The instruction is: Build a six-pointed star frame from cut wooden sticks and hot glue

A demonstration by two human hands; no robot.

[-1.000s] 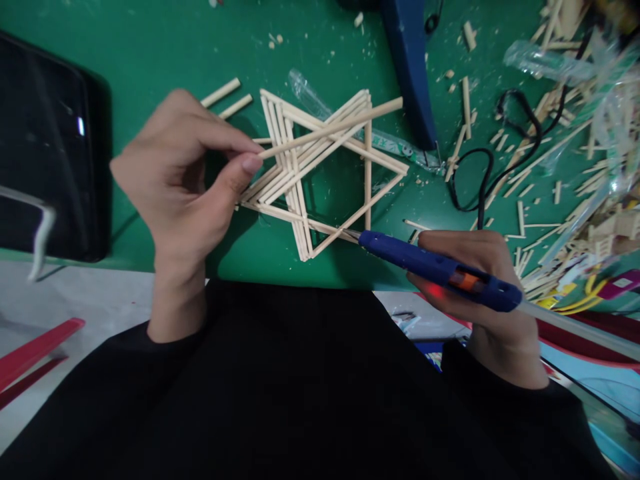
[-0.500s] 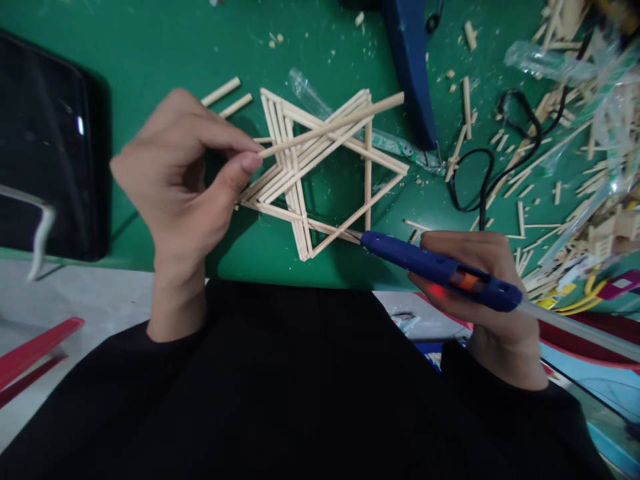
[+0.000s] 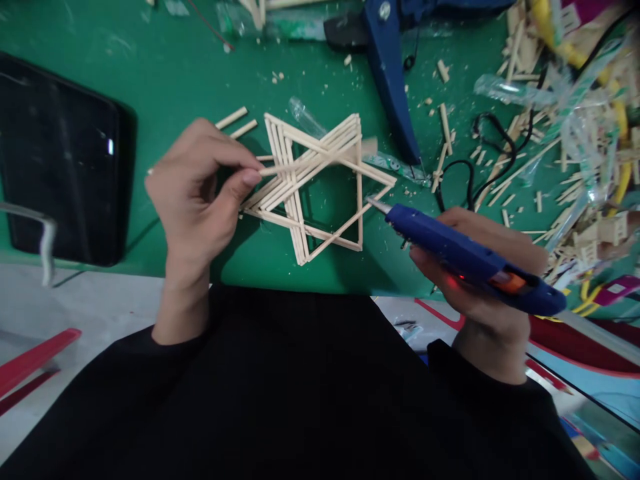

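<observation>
A star-shaped frame of thin wooden sticks (image 3: 303, 230) lies on the green table (image 3: 165, 87). At its left side, my left hand (image 3: 205, 183) pinches the end of a loose wooden stick (image 3: 274, 171) between thumb and forefinger; the stick reaches over the frame toward the upper right. My right hand (image 3: 480, 267) is wrapped round a blue glue gun (image 3: 445, 250), with a red light glowing near the fingers. The gun's metal nozzle points left, close to the star's right corner. Whether the nozzle touches a stick cannot be made out.
A black device (image 3: 60, 167) lies at the left. Two short sticks (image 3: 233, 119) are beyond my left hand. A blue-handled cutting tool (image 3: 393, 87) sits behind the star. Black cord (image 3: 470, 170), clear wrappers and many stick scraps (image 3: 575, 193) cover the right side.
The glue gun's nozzle has moved from the star's lower edge up and right, toward its right corner. The held stick's far end has swung away from me. The camera view has shifted a little.
</observation>
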